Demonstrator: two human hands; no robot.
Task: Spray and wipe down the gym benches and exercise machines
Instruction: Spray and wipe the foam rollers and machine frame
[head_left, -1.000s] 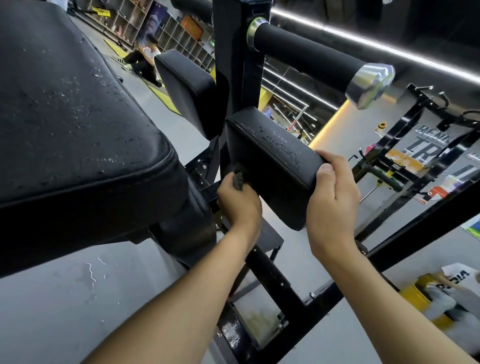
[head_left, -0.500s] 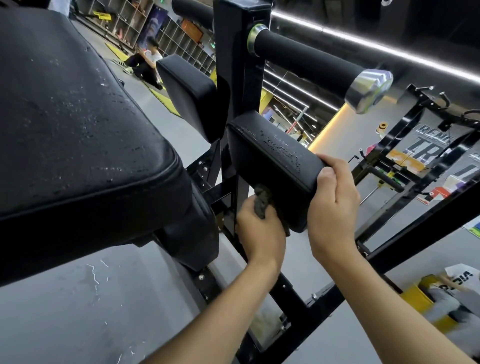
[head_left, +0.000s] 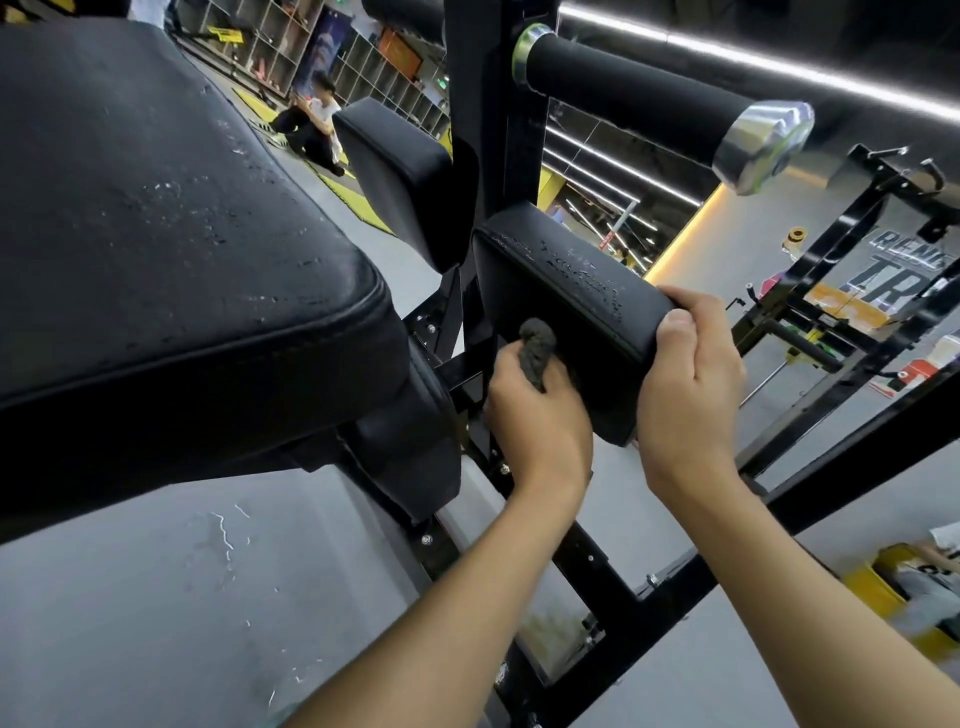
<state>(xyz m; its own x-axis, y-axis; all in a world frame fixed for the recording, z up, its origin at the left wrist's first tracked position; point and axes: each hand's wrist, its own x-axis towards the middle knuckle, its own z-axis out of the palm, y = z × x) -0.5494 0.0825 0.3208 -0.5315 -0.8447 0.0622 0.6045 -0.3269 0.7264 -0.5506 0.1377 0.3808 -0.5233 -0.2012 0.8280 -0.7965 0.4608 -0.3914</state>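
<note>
A small black arm pad (head_left: 566, 291) on the exercise machine carries wet droplets on its top. My left hand (head_left: 535, 415) grips a dark grey cloth (head_left: 536, 351) and presses it against the pad's near side. My right hand (head_left: 685, 384) grips the pad's right end, fingers curled over its edge. A large black bench pad (head_left: 156, 249), speckled with spray droplets, fills the left. A second small pad (head_left: 400, 171) sits behind the black upright post (head_left: 493, 130).
A padded roller bar (head_left: 634, 98) with a chrome end cap juts out to the upper right. Black frame beams (head_left: 675, 587) cross below my arms. Another rack (head_left: 852, 291) stands at the right. A person (head_left: 317, 124) crouches far back on the grey floor.
My left hand with the cloth has slid up and rightward along the pad's near side. My right hand has kept its hold on the pad's end.
</note>
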